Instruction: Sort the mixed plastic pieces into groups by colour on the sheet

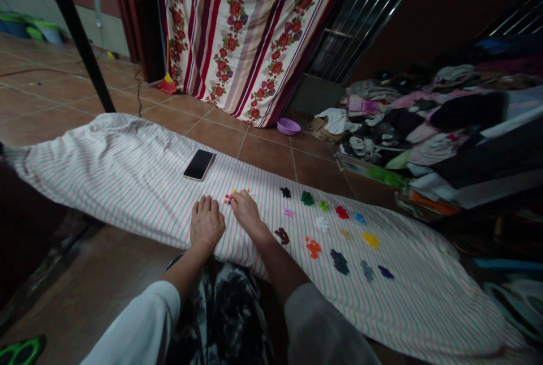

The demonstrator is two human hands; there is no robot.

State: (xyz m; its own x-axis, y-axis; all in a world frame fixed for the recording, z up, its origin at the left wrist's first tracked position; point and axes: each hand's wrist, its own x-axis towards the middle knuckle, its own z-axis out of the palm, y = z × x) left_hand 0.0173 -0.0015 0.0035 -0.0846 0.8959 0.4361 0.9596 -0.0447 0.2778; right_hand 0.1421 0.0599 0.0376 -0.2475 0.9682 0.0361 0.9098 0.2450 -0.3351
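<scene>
My left hand (207, 221) lies palm down on a striped cloth (144, 184), its fingers stretched out. Beside it, my right hand (246, 209) has bent fingers pressed together over a small heap of mixed coloured pieces (227, 200); whatever they hold is hidden. To the right, several little piles sorted by colour lie on the cloth, among them black pieces (285, 192), dark green pieces (307, 198), red pieces (341, 212), yellow pieces (371, 240), orange pieces (313, 248), brown pieces (282, 235) and dark grey pieces (340, 262).
A phone (199, 164) lies on the cloth beyond my left hand. Past the far edge are a tiled floor (220, 136), a purple basin (289, 126) and a flowered curtain (237, 31). Clothes (407, 116) are heaped at the right. A dark pole (78, 34) rises at the left.
</scene>
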